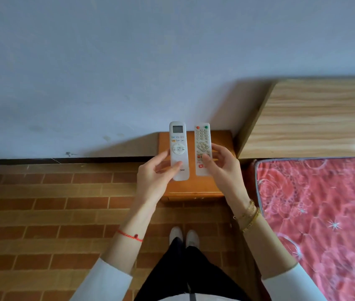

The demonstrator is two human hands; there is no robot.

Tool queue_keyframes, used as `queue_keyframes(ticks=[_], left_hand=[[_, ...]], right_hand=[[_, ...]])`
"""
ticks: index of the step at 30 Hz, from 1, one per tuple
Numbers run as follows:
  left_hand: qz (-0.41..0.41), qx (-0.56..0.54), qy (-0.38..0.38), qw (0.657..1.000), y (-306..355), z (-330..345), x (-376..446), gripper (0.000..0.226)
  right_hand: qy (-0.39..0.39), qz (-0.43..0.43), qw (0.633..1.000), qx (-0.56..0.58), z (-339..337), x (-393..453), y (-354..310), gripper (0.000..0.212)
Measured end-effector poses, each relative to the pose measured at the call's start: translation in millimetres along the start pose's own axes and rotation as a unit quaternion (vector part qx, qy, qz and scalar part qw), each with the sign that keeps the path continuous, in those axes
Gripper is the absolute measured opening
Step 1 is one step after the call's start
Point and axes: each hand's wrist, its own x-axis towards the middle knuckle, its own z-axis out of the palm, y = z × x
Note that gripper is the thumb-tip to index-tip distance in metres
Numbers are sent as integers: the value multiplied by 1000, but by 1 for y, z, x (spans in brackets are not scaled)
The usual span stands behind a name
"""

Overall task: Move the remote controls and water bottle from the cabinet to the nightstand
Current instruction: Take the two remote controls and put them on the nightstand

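Two hands raised side by side. Left hand [153, 172] pinches AC remote [179, 148], thumb on face; right hand [222, 162] grips TV remote [202, 146] likewise. Long axes point far, toward wall. Nightstand [220, 140] directly beyond and below both remotes, right hand slightly nearer. Bottle not visible.

1. Single head-worn wide-angle view, looking forward and steeply down from standing height.
2. It faces the wall [128, 61], with the floor [41, 203] below.
3. Both forearms reach in from the lower edge, close to the lens.
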Motion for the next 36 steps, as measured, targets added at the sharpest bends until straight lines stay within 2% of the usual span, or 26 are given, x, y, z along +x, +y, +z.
queue_keyframes(ticks=[9, 14, 23, 29, 36], left_hand=[[-43, 16, -4, 999, -46, 22, 115, 58], [-60, 43, 0, 997, -98, 41, 174, 58], [-166, 39, 0, 985, -213, 69, 245, 55], [-158, 80, 8, 984, -273, 83, 271, 52], [-148, 98, 19, 984, -325, 95, 294, 53]], right_hand=[[-10, 36, 999, -29, 40, 107, 56, 42], [-12, 86, 995, -46, 55, 162, 116, 42], [-23, 180, 979, -87, 93, 221, 241, 41], [-16, 207, 973, -106, 110, 239, 307, 36], [-17, 191, 970, -148, 130, 249, 362, 32]])
